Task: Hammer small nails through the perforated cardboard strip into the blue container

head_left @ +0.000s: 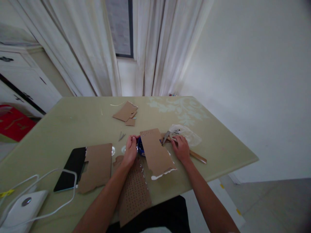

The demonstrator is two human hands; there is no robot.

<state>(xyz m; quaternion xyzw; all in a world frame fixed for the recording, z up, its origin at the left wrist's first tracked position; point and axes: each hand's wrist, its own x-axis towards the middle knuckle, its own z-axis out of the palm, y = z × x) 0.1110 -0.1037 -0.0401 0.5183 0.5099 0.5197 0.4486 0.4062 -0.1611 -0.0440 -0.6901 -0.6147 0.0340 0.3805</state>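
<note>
A brown cardboard piece (156,153) with rows of small holes at its far end and a torn white near edge lies tilted over a blue round object (141,147), mostly hidden. My left hand (130,150) is closed at the cardboard's left edge, against the blue object; its fingertips are partly hidden. To the right, my right hand (181,147) wraps round the wooden handle of a hammer (198,156), whose metal head points toward the cardboard. Under my left forearm lies another cardboard piece (134,189), covered in rows of holes.
Several nails (121,136) lie beyond my left hand. Cardboard scraps (125,111) are farther back. A clear plastic bag (187,134) sits beyond the hammer. At left are a cardboard sheet (98,165), a black tablet-like device (70,170) and a white power bank (28,210) with a cable.
</note>
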